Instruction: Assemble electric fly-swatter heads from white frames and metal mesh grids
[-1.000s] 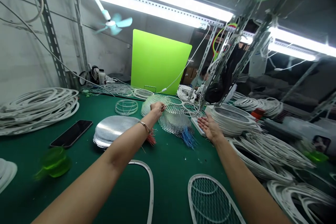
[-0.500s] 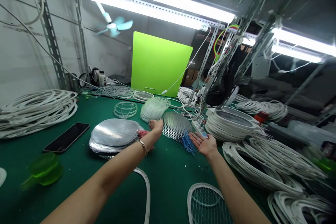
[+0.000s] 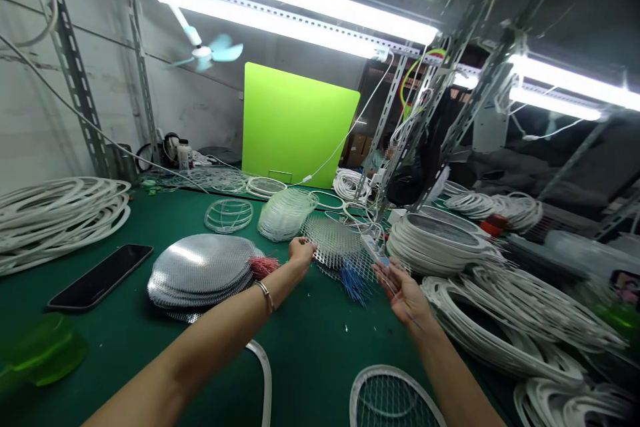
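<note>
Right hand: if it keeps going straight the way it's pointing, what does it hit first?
Your right hand would most likely meet the expanded metal mesh sheet first, near the blue wire bundle at its edge. Depth is hard to judge from this view.

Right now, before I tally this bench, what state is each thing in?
Left hand: curled shut on the silver diamond-mesh sheet's edge
Silver diamond-mesh sheet: loose, over blue wires
Right hand: open, cupped, beside the blue wires
Round silver mesh discs: stacked flat, red wires protruding
Black smartphone: lying flat, screen dark
Teal ceiling fan: spinning, blades blurred
White-framed mesh racket: mesh fitted, lying flat
</note>
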A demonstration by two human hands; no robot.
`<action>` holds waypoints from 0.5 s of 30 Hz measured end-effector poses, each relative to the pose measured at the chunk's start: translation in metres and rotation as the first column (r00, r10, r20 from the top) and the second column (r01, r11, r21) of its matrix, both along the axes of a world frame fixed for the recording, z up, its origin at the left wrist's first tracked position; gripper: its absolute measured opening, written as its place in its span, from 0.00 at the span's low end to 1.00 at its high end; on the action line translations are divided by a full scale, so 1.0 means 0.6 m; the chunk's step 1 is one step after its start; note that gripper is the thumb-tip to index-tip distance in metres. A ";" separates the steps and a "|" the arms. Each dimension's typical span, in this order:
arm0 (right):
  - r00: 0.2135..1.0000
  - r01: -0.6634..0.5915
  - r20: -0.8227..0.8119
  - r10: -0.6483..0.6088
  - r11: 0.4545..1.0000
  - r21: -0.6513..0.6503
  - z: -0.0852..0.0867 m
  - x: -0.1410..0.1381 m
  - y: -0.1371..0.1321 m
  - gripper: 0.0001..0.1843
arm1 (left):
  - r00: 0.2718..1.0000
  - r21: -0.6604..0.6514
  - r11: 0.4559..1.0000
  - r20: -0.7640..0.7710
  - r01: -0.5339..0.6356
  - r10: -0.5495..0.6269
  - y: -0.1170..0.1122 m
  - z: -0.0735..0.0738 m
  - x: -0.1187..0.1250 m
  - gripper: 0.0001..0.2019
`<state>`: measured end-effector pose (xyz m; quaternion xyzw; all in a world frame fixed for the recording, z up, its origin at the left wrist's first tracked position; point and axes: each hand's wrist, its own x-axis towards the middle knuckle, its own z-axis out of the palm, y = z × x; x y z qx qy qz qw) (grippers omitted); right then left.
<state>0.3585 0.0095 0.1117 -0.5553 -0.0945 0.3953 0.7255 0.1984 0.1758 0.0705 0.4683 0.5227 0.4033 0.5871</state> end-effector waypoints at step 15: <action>0.999 0.052 -0.009 -0.051 0.996 0.069 -0.016 -0.004 0.007 0.18 | 0.983 -0.148 0.987 -0.164 0.060 -0.084 0.028 0.025 0.014 0.17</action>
